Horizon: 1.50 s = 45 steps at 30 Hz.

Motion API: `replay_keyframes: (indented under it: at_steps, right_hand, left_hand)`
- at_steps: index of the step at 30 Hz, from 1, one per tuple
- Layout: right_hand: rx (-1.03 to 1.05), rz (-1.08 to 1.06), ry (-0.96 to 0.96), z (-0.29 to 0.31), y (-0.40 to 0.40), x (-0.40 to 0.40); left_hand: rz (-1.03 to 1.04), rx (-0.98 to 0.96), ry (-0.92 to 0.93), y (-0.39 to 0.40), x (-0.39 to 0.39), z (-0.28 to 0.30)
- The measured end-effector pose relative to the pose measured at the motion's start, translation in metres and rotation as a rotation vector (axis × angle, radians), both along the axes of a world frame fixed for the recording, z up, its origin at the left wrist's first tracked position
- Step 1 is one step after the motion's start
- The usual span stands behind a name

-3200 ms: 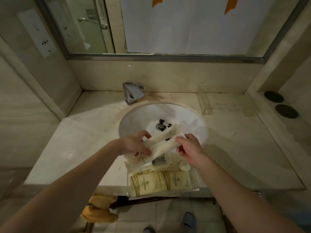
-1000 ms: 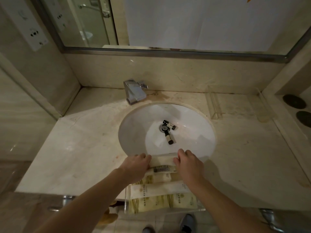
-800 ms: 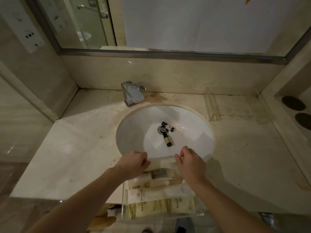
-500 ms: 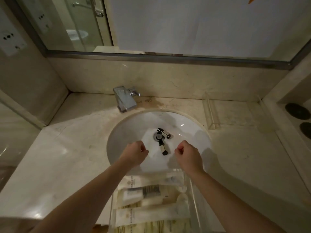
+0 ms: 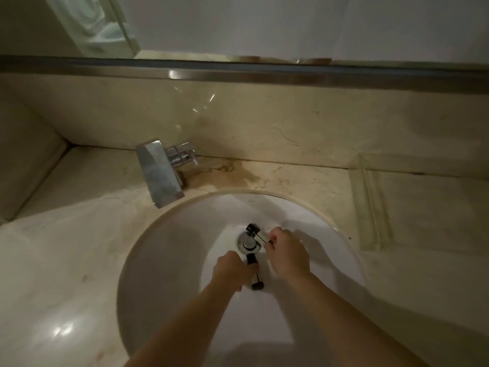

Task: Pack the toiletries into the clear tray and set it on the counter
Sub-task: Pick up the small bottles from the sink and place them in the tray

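Two small clear bottles with black caps lie at the bottom of the white sink (image 5: 169, 263), beside the metal drain (image 5: 247, 243). My left hand (image 5: 231, 270) is closed over the nearer bottle (image 5: 256, 281), whose black-capped end sticks out below my fingers. My right hand (image 5: 288, 254) pinches the end of the farther bottle (image 5: 254, 231), which rests across the drain's far edge. The clear tray with the packed sachets is out of view, below the frame's bottom edge.
A chrome faucet (image 5: 160, 174) stands at the sink's back left. An empty clear acrylic tray (image 5: 375, 205) sits on the beige marble counter (image 5: 66, 260) at the right. A mirror and its metal frame (image 5: 238, 75) run along the back wall.
Both hands left the tray of sachets at the counter's front edge and reached forward into the basin. They now close on the two bottles. The view moved forward and down.
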State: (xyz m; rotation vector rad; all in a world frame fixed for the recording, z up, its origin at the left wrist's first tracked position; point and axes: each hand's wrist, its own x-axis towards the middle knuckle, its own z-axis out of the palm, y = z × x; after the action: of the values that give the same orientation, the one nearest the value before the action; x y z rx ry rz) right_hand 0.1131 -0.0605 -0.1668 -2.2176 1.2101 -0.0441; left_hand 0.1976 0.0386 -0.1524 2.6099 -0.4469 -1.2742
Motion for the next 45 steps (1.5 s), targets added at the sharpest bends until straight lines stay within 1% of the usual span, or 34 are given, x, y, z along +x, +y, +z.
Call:
replay_keyframes:
  at_steps: [4,6,9,12,13,15,16,18,20,21,24,26,29,31,36,38,41,45]
  right_hand:
    - [-0.079,0.001,-0.024,-0.034,-0.017,0.024]
    - [-0.108,-0.007,-0.031,-0.046,-0.022,0.034]
    - [-0.101,0.045,0.067,-0.059,-0.024,0.046]
    - [-0.157,0.099,0.144,-0.066,-0.024,0.055]
    - [-0.165,0.127,0.159,-0.067,-0.024,0.056]
    - [-0.125,0.158,0.179,-0.063,-0.024,0.053]
    - [-0.055,0.13,0.161,-0.057,-0.024,0.051]
    - [0.232,-0.041,0.026,-0.039,-0.025,0.047]
    - [0.573,-0.236,-0.186,-0.017,-0.026,0.044]
    - [0.697,-0.298,-0.27,-0.005,-0.025,0.04]
    - [0.915,-0.365,-0.448,0.035,-0.015,0.021]
    - [0.972,-0.389,-0.526,0.062,-0.003,0.007]
    - [1.02,-0.367,-0.605,0.102,0.021,-0.013]
    - [1.043,-0.345,-0.648,0.124,0.038,-0.024]
    - [0.964,-0.338,-0.682,0.164,0.084,-0.05]
    - [0.933,-0.339,-0.671,0.175,0.101,-0.062]
    - [0.838,-0.285,-0.586,0.186,0.124,-0.081]
    - [0.778,-0.27,-0.529,0.19,0.154,-0.104]
  left_hand:
    - [0.063,-0.005,0.004,-0.023,0.0,-0.021]
    - [0.059,0.012,0.009,-0.031,0.001,-0.027]
    - [0.031,0.019,-0.013,-0.035,0.004,-0.036]
    - [0.041,0.018,0.012,-0.035,0.015,-0.037]
    - [0.081,-0.007,0.045,-0.033,0.02,-0.037]
    - [0.266,-0.14,0.196,-0.026,0.03,-0.032]
    - [0.369,-0.22,0.296,-0.02,0.034,-0.026]
    - [0.486,-0.369,0.497,-0.009,0.041,-0.006]
    - [0.5,-0.48,0.659,0.001,0.046,0.019]
    - [0.499,-0.514,0.719,0.007,0.047,0.031]
    - [0.5,-0.585,0.841,0.025,0.045,0.06]
    - [0.475,-0.617,0.894,0.037,0.042,0.08]
    - [0.428,-0.675,0.959,0.056,0.037,0.109]
    - [0.39,-0.714,0.966,0.07,0.034,0.126]
    - [0.333,-0.756,0.874,0.107,0.02,0.159]
    - [0.304,-0.771,0.859,0.122,0.012,0.169]
    - [0.307,-0.798,0.83,0.147,0.001,0.179]
    - [0.313,-0.793,0.845,0.181,-0.015,0.178]
